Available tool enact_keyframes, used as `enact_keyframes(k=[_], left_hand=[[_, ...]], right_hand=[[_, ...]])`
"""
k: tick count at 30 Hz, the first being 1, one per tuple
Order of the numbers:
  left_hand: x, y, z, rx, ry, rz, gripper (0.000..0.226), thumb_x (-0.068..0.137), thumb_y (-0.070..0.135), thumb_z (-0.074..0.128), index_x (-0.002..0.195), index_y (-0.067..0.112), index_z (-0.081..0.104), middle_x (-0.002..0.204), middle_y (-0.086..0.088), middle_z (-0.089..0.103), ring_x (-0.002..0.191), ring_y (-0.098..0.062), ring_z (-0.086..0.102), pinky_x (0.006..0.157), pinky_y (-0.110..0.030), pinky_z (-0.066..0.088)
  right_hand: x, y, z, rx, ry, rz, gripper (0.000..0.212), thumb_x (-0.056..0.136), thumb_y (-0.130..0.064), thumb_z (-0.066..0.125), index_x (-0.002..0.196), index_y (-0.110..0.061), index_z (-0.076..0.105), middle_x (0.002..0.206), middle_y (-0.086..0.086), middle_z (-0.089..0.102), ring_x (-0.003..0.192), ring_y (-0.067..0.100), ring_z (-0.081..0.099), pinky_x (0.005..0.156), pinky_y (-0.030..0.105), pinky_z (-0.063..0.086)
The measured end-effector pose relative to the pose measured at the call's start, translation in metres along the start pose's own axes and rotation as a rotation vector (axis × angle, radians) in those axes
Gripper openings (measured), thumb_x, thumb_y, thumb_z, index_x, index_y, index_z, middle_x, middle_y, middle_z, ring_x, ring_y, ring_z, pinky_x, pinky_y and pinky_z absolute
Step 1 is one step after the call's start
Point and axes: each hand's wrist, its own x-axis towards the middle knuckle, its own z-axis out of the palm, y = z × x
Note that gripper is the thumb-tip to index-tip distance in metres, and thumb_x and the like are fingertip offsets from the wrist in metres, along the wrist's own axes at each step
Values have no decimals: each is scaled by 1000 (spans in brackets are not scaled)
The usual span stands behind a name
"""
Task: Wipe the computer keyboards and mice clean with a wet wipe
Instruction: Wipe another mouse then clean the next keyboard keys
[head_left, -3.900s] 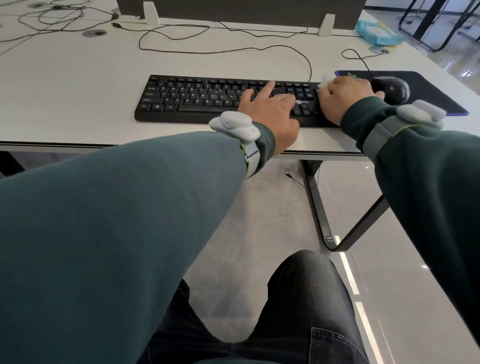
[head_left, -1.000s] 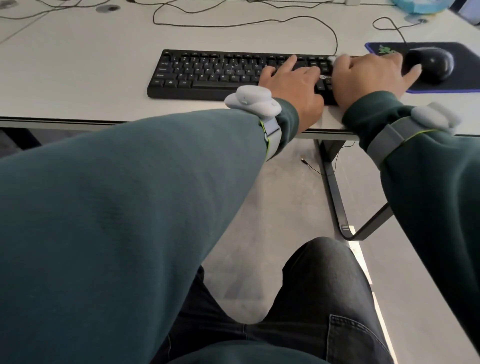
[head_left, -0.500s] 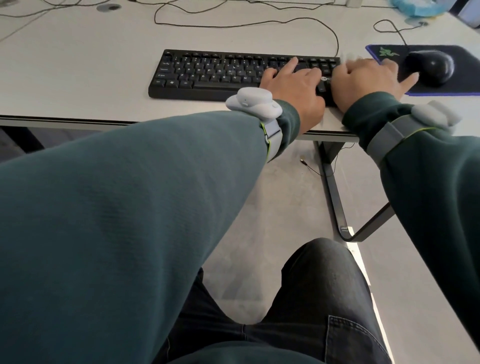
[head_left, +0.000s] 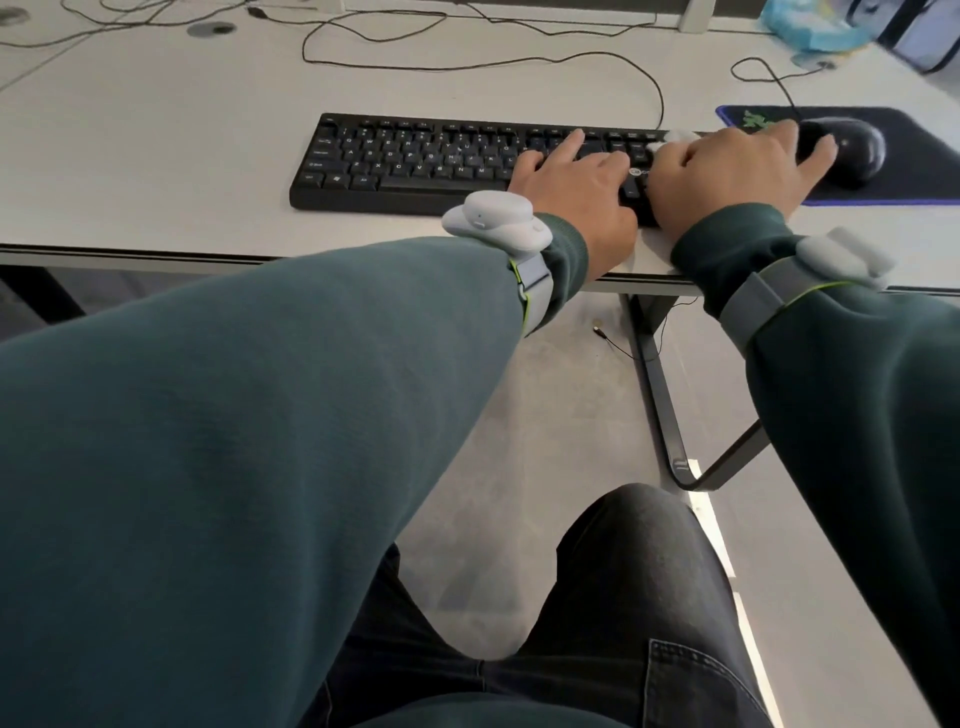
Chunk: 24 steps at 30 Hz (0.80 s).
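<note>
A black keyboard (head_left: 415, 161) lies on the white desk (head_left: 156, 130). My left hand (head_left: 576, 187) rests flat on its right-hand keys, fingers spread and straight. Beside it, my right hand (head_left: 727, 176) covers the keyboard's right end and presses a white wet wipe (head_left: 678, 137) onto the keys; only a bit of the wipe shows past the fingers. Just right of that hand sits a black mouse (head_left: 857, 148) on a dark mouse pad (head_left: 914, 156).
Black cables (head_left: 467, 57) loop across the desk behind the keyboard. A light blue pack of wipes (head_left: 810, 26) lies at the far right corner. Under the desk are a black desk leg (head_left: 660, 389) and my knee in dark jeans (head_left: 623, 597).
The right hand has slid slightly left along the keyboard's right end with the wipe, a little away from the mouse. The left hand stays on the keys.
</note>
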Motion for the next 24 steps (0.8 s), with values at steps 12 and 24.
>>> enact_keyframes(k=[12,24], left_hand=[[-2,1,-2,-25,-2,2,40,89,31,35,125,23,51,143,10,52,153,-20,16,117,-47,17],[-1,0,-1,-24,1,-1,45,89,31,34,130,23,50,141,10,53,152,-20,16,118,-47,17]], right_hand=[[4,6,2,60,-146,68,50,88,-40,22,97,-15,64,116,13,62,130,33,40,113,68,0],[0,13,8,60,-103,16,63,90,-43,16,109,-12,67,120,14,64,126,32,49,117,61,2]])
